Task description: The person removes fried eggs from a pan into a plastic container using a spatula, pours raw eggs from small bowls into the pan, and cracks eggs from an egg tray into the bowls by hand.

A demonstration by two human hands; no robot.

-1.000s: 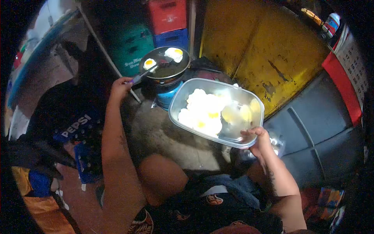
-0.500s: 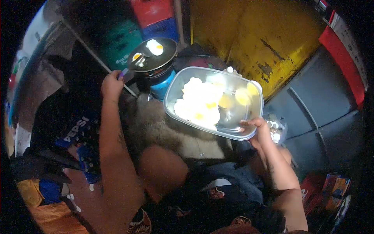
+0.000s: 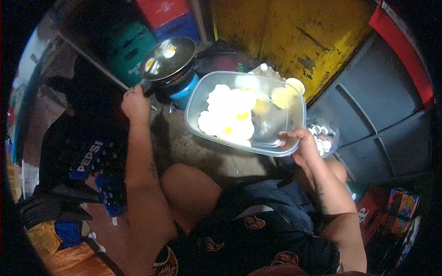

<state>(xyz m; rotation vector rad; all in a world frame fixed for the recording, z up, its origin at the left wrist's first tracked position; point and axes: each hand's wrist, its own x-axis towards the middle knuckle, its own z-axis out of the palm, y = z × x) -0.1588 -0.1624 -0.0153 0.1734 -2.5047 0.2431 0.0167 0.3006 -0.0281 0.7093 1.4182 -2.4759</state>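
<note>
My right hand (image 3: 304, 145) grips the near right corner of a clear plastic food container (image 3: 195, 126), thumb inside its rim. Several fried eggs (image 3: 228, 108) are piled in its left half, brightly lit. To the far left, my left hand (image 3: 136, 105) is closed round a handle, seemingly that of a spatula (image 3: 146, 83), which reaches the edge of the frying pan. Its blade is hard to make out. In the dark frying pan (image 3: 180, 59) lie two fried eggs, one farther back (image 3: 169, 49) and a smaller one near the left edge (image 3: 150, 64). The pan sits on a stove with a blue body (image 3: 185, 92).
Beyond the container, whole eggs (image 3: 264, 67) rest in a carton by a yellow panel (image 3: 294, 41). A bag of eggshells (image 3: 323, 138) lies right of my right hand. Green (image 3: 133, 46) and blue Pepsi crates (image 3: 94, 158) stand on the left.
The view has shifted, so the pan and container appear farther left and higher. My left hand has turned, its back now showing more, and moved slightly toward the pan. My right hand keeps its hold.
</note>
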